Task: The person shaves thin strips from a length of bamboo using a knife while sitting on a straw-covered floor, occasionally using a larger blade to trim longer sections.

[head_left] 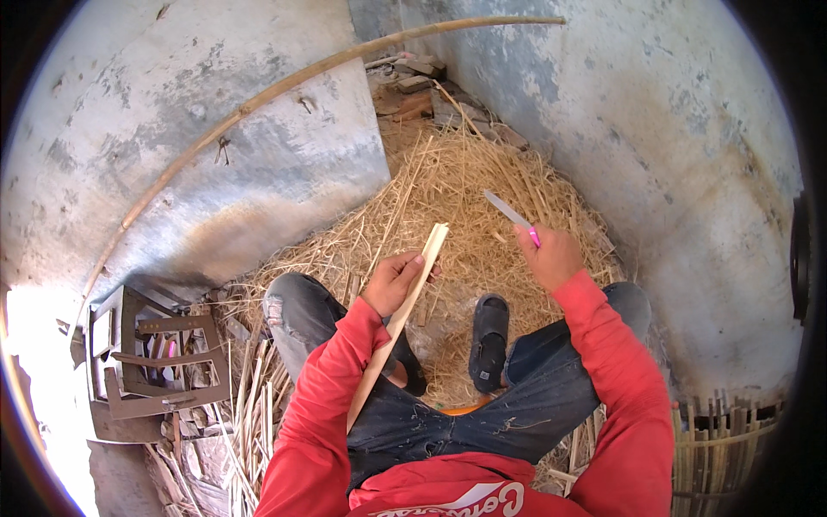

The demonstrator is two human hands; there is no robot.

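A long pale strip of split bamboo (392,332) slants from my lap up past my left knee. My left hand (395,280) is closed round it near its upper end, thumb on top. In my right hand (552,258) is a knife (512,210) with a pink handle, gripped in closed fingers. Its blade points up and to the left, apart from the bamboo strip. Both hands are above my spread knees, over a heap of straw-coloured shavings (469,177).
Bamboo strips (254,405) lie at lower left beside an overturned wooden frame (164,358). A long bent pole (284,86) arches along the left wall (284,159). Rubble (422,73) sits in the far corner. A slatted bamboo piece (719,448) stands at lower right.
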